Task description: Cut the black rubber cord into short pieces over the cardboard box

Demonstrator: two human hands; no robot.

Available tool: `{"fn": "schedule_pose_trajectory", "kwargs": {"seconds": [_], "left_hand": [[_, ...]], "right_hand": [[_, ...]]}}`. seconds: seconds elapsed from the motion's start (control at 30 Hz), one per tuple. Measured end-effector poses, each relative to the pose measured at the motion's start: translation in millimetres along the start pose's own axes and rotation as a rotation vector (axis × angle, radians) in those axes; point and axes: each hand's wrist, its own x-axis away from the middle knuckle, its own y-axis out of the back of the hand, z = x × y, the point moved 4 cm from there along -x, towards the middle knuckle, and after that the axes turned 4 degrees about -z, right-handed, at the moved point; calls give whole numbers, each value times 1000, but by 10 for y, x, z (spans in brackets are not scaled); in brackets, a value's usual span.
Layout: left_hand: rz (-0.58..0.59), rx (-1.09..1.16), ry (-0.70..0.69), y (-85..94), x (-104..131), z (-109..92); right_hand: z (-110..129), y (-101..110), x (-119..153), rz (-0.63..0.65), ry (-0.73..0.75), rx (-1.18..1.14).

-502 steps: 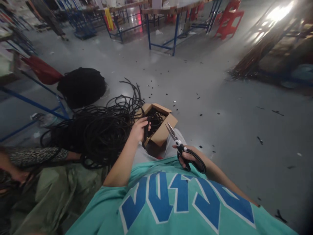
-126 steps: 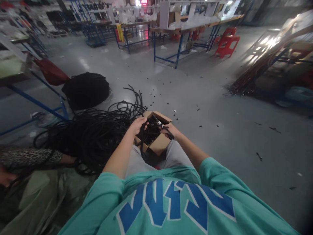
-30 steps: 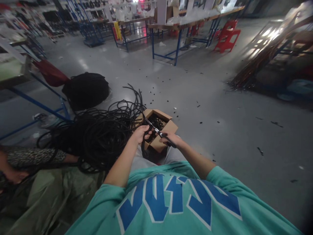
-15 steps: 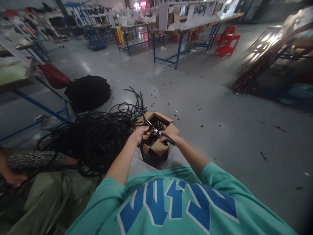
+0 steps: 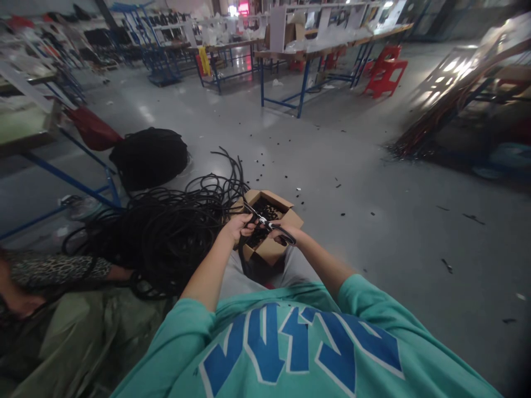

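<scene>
Over an open cardboard box (image 5: pixel 271 250) between my knees, my right hand (image 5: pixel 285 232) grips the black handles of a pair of scissors (image 5: pixel 264 221). The blades point up and left, towards my left hand (image 5: pixel 237 226). Fingers of that left hand are closed around black cord (image 5: pixel 242 251), whose lower part hangs down beside the box. Inside the box lie many small black pieces (image 5: pixel 270 211). Whether the blades touch the cord is too small to tell.
A big tangle of black cord (image 5: pixel 166 232) lies left of the box, with a round black bundle (image 5: pixel 150 157) behind it. Another person's hand (image 5: pixel 27 303) shows at far left. Black scraps dot the floor ahead. Blue-legged tables (image 5: pixel 299 94) and red stools (image 5: pixel 389 77) stand farther off.
</scene>
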Motion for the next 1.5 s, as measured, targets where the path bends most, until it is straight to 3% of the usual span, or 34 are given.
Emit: {"fn": "schedule_pose_trajectory", "kwargs": {"seconds": [0.27, 0.7, 1.2, 1.5], "left_hand": [[53, -6, -103, 53, 102, -137], [54, -60, -111, -26, 179, -191], [-207, -61, -206, 142, 37, -166], [-380, -50, -388, 167, 100, -187]], "right_hand": [[-1, 37, 98, 65, 52, 10], [70, 20, 235, -92, 45, 96], [-117, 23, -117, -219, -1, 61], [-116, 47, -259, -301, -35, -19]]}}
